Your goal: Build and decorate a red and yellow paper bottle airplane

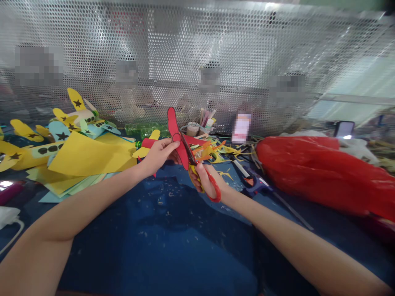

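While the left hand (159, 155) pinches the red paper shape (173, 123) at its waist, fingers closed narrowly on it between thumb and forefinger, the right hand (206, 181) has its fingers through the orange-red loops of the scissors (193, 161), clasped round the handles, and the blades lie against the shape's right-hand edge, just below the pinch. The shape is held in the air over the blue worktop (173, 230), near the middle of the view and in front of the perforated metal screen (216, 49). By my reading the cutting is well along: the upper lobe stands free with a dark line round its rim, while the lower lobe, where the blades are working, looks to be what is left; I cannot tell how much of that edge is already trimmed. Its long axis runs nearly upright, leaning a little, the rounded top pointing up and slightly left towards the screen, the lower end down and right towards the scissors. Paper scraps (216, 150) lie just behind the hands, a yellow sheet (89, 156) and paper planes (77, 119) to the left, a red plastic bag (317, 172) to the right
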Tool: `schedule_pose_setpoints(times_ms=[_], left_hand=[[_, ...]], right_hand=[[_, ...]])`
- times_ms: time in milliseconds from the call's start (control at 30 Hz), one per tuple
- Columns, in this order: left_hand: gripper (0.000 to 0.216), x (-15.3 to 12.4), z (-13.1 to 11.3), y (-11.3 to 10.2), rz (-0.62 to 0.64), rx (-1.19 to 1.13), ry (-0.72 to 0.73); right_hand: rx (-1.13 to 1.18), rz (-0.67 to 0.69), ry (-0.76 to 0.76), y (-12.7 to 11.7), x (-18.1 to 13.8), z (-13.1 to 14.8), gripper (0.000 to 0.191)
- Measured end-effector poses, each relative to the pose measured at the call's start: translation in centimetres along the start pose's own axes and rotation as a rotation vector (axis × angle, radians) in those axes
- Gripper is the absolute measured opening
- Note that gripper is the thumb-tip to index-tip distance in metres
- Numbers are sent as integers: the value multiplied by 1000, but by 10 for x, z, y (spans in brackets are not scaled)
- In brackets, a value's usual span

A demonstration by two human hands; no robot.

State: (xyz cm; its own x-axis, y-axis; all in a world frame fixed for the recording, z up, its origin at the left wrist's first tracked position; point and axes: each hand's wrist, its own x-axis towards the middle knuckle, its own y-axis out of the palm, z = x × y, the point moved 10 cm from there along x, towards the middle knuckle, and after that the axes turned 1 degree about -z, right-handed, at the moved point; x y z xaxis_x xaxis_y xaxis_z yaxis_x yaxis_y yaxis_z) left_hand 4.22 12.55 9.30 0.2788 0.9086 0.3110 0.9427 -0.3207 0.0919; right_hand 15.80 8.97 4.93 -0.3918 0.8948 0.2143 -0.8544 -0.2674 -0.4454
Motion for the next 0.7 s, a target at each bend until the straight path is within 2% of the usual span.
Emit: schedule_pose_setpoints(times_ms=[133,333,567,700], left_hand=[[27,0,0,1,19,-77,-4],[29,-1,0,-3,5,-56,-8],[31,3,-13,-17,-121,8,121],[33,4,-6,-17,-125,0,68]], right_hand=[[-32,-10,15,-2,-1,2,66],[-93,-15,-16,-3,0,6,67],[-131,30,-50,-1,1,5,68],[-139,66,-60,2,1,10,71]])
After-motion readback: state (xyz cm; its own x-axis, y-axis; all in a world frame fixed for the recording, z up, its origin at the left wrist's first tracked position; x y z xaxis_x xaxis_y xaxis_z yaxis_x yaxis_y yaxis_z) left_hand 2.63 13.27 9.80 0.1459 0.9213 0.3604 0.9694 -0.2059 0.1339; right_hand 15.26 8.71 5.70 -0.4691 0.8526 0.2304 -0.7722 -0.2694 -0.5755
